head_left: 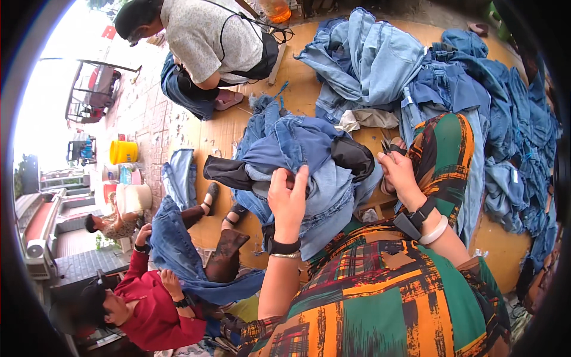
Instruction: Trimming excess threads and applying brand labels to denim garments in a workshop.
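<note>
A pair of blue jeans (pixel 324 193) with dark pocket lining (pixel 352 157) lies heaped over my lap. My left hand (pixel 288 199) is on its near left part, fingers curled and gripping the denim; the fingertips are partly hidden. To the right of this heap, my right hand (pixel 399 177) is closed around small dark thread snips (pixel 389 146), whose blades point up and away from me. The snips are apart from the denim. Another dark pocket piece (pixel 228 172) sticks out on the left side of the heap.
Pale blue jeans (pixel 375 59) and a long pile of darker jeans (pixel 511 137) lie at the far and right sides on a tan board (pixel 202 143). A person in red (pixel 157 306) at left handles jeans (pixel 172 241). Another person (pixel 208 41) sits at far left. A yellow bucket (pixel 124 152) stands beyond.
</note>
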`<action>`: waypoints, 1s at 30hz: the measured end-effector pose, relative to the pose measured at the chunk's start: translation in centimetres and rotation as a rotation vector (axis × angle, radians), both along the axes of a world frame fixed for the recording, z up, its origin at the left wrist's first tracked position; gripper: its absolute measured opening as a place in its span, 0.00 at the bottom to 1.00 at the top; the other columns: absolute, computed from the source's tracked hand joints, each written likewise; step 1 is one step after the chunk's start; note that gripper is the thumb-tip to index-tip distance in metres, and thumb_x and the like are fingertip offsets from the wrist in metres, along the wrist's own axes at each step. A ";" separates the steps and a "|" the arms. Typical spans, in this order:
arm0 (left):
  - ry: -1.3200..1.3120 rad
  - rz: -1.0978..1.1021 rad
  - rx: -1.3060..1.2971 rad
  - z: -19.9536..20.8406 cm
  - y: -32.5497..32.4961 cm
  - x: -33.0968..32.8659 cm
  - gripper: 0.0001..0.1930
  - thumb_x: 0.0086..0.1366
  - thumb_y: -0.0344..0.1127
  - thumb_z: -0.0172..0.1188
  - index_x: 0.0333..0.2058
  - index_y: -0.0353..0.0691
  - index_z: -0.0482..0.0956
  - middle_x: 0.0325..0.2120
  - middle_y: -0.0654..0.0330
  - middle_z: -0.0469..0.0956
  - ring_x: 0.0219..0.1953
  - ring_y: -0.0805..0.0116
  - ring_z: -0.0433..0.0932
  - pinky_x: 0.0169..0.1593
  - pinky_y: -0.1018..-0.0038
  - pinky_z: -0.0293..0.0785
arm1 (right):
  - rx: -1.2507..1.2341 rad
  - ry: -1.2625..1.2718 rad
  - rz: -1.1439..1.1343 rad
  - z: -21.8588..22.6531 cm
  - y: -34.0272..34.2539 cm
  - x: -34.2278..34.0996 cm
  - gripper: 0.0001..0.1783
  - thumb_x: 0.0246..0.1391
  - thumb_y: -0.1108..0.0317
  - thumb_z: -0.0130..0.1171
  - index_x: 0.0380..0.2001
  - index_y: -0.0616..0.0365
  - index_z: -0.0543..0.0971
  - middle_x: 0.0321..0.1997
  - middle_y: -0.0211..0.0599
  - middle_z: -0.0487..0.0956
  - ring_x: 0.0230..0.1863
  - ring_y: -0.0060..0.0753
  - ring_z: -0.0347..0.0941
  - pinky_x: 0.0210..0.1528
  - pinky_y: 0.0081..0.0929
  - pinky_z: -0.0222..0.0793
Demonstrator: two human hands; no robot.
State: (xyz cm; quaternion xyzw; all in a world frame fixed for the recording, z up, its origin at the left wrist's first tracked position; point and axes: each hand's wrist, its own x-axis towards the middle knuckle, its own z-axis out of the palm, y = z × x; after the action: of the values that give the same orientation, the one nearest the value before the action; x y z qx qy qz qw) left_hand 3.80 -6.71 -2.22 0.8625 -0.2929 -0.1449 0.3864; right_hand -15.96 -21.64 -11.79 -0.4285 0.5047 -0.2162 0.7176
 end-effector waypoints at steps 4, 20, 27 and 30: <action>0.183 0.104 -0.121 -0.5 -0.6 0.4 0.17 0.67 0.40 0.58 0.22 0.37 0.69 0.17 0.67 0.67 0.19 0.79 0.63 0.26 0.78 0.60 | 0.039 -0.093 0.001 -1.2 0.2 0.3 0.14 0.59 0.60 0.60 0.24 0.56 0.73 0.17 0.20 0.67 0.17 0.12 0.58 0.19 0.17 0.52; 0.316 0.363 -0.358 -0.1 -1.0 -1.1 0.12 0.71 0.43 0.53 0.36 0.41 0.75 0.19 0.70 0.73 0.20 0.86 0.66 0.25 0.86 0.54 | 0.074 -0.261 -0.002 0.1 0.5 0.1 0.14 0.60 0.61 0.57 0.24 0.58 0.74 0.17 0.21 0.68 0.18 0.12 0.59 0.21 0.17 0.54; -0.607 -0.229 0.067 1.7 -1.0 -8.7 0.20 0.57 0.33 0.64 0.48 0.35 0.74 0.52 0.51 0.70 0.60 0.53 0.64 0.62 0.60 0.56 | 0.195 -0.308 -0.087 -0.9 0.2 0.0 0.16 0.63 0.60 0.52 0.26 0.59 0.75 0.17 0.23 0.68 0.18 0.15 0.62 0.21 0.17 0.56; -0.660 -0.479 0.335 1.0 -0.7 -9.8 0.20 0.53 0.31 0.65 0.46 0.37 0.75 0.54 0.56 0.71 0.61 0.53 0.64 0.65 0.52 0.50 | 0.213 -0.301 -0.094 -1.2 0.4 0.3 0.16 0.63 0.59 0.53 0.26 0.59 0.75 0.17 0.24 0.69 0.18 0.15 0.62 0.21 0.17 0.56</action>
State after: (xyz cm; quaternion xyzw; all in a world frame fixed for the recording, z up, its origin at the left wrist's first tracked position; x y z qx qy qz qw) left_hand -6.00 -7.42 -1.24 0.8211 -0.5647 0.0073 0.0827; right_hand -15.64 -21.27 -13.03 -0.2888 0.4314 -0.2565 0.8153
